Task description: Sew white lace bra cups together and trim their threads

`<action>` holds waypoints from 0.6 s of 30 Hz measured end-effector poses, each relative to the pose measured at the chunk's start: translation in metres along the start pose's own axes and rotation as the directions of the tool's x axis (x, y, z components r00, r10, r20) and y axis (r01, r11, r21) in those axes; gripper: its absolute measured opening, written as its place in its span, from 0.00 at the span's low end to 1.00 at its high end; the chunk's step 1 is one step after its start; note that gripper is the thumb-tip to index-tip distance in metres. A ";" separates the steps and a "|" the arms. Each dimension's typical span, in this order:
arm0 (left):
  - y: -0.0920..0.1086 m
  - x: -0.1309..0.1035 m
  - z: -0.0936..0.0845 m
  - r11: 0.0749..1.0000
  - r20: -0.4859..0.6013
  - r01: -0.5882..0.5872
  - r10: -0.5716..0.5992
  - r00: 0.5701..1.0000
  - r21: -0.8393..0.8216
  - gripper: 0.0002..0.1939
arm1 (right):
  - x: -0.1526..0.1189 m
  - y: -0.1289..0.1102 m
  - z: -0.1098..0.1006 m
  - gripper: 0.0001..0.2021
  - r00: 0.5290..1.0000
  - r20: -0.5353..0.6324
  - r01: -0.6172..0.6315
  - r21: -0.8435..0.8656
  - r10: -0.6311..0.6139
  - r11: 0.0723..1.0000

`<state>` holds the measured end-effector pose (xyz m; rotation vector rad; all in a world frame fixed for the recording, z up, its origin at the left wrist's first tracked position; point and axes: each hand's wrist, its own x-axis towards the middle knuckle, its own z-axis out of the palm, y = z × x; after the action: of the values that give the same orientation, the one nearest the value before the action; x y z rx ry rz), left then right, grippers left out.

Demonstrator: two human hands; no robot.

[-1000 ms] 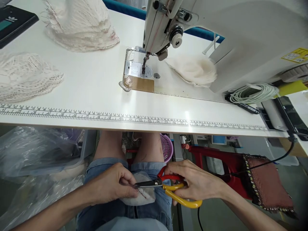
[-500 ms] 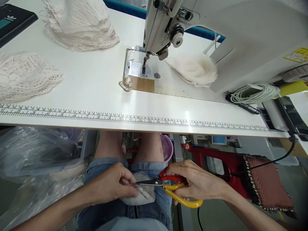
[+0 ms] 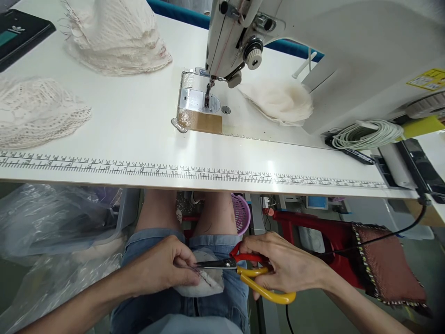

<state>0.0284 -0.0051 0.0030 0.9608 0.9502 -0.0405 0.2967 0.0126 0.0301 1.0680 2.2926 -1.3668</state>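
Note:
My left hand (image 3: 170,264) pinches a small whitish piece of fabric (image 3: 210,287) with a dark line along it, above my lap. My right hand (image 3: 281,262) grips scissors (image 3: 266,293) with one red and one yellow handle, its fingers through the loops. The scissor blades point left and their tips reach the fabric beside my left fingertips. Whether the blades cut into the cloth is too small to tell.
Above my lap is the white table edge with a printed ruler (image 3: 174,172). A sewing machine (image 3: 225,41) stands on it, with lacy white stacks (image 3: 118,41) at left and cream fabric (image 3: 281,102) under its arm. A red stool (image 3: 320,236) is at right.
The yellow scissor handle has swung slightly down and right, so the handles are a little wider apart. My left hand and the fabric stay nearly in place.

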 end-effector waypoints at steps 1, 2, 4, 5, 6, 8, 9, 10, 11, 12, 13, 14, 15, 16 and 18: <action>0.000 0.000 0.000 1.000 0.002 -0.007 0.007 1.000 0.006 0.11 | 0.000 0.000 0.000 0.12 1.000 -0.001 0.004 -0.001 -0.004 1.000; -0.001 0.000 0.000 1.000 0.005 -0.012 0.012 1.000 0.010 0.12 | 0.000 0.000 0.000 0.12 1.000 -0.001 0.008 -0.004 -0.008 1.000; -0.003 0.002 0.000 1.000 0.010 -0.015 0.015 1.000 0.005 0.12 | 0.001 0.000 -0.001 0.13 1.000 0.001 0.010 -0.017 -0.010 1.000; -0.004 0.002 0.000 1.000 0.013 -0.013 0.013 1.000 0.000 0.12 | 0.001 -0.001 -0.001 0.13 1.000 0.004 0.012 -0.024 -0.012 1.000; -0.005 0.003 0.000 1.000 0.016 -0.009 0.009 1.000 -0.005 0.12 | 0.002 -0.001 -0.001 0.13 1.000 0.006 0.016 -0.031 -0.015 0.999; -0.006 0.005 -0.001 1.000 0.018 0.001 0.000 1.000 -0.006 0.12 | 0.003 -0.001 -0.001 0.12 1.000 0.011 0.025 -0.040 -0.025 0.999; -0.006 0.005 -0.001 1.000 0.018 0.004 -0.004 1.000 -0.002 0.12 | 0.003 -0.001 -0.001 0.12 1.000 0.013 0.029 -0.042 -0.028 0.999; -0.005 0.005 -0.001 1.000 0.017 0.006 -0.006 1.000 0.001 0.12 | 0.004 -0.002 -0.001 0.12 0.999 0.013 0.030 -0.045 -0.029 0.999; -0.005 0.005 -0.001 1.000 0.017 0.008 -0.008 1.000 0.004 0.12 | 0.004 -0.002 -0.001 0.13 1.000 0.013 0.029 -0.048 -0.028 0.998; -0.004 0.005 0.000 1.000 0.015 0.009 -0.009 1.000 0.007 0.12 | 0.004 -0.001 -0.001 0.13 1.000 0.013 0.028 -0.049 -0.027 0.998; -0.003 0.004 0.000 1.000 0.012 0.010 -0.011 1.000 0.009 0.12 | 0.005 -0.001 -0.001 0.13 1.000 0.012 0.028 -0.049 -0.027 0.998; -0.002 0.004 0.000 1.000 0.008 0.011 -0.011 1.000 0.014 0.12 | 0.005 -0.001 -0.001 0.12 1.000 0.010 0.030 -0.049 -0.029 0.998; -0.002 0.003 0.000 1.000 0.004 0.011 -0.011 1.000 0.020 0.11 | 0.005 -0.001 -0.001 0.12 0.999 0.010 0.032 -0.051 -0.032 0.998; -0.001 0.003 0.000 1.000 0.001 0.011 -0.011 1.000 0.025 0.11 | 0.005 -0.001 -0.001 0.11 0.999 0.011 0.034 -0.053 -0.034 0.998; -0.001 0.002 -0.001 1.000 -0.002 0.014 -0.014 1.000 0.025 0.11 | 0.006 0.000 -0.001 0.10 0.999 0.018 0.038 -0.059 -0.037 0.998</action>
<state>0.0290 -0.0043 0.0008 0.9774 0.9599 -0.0631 0.2928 0.0159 0.0277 0.9966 2.3368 -1.3078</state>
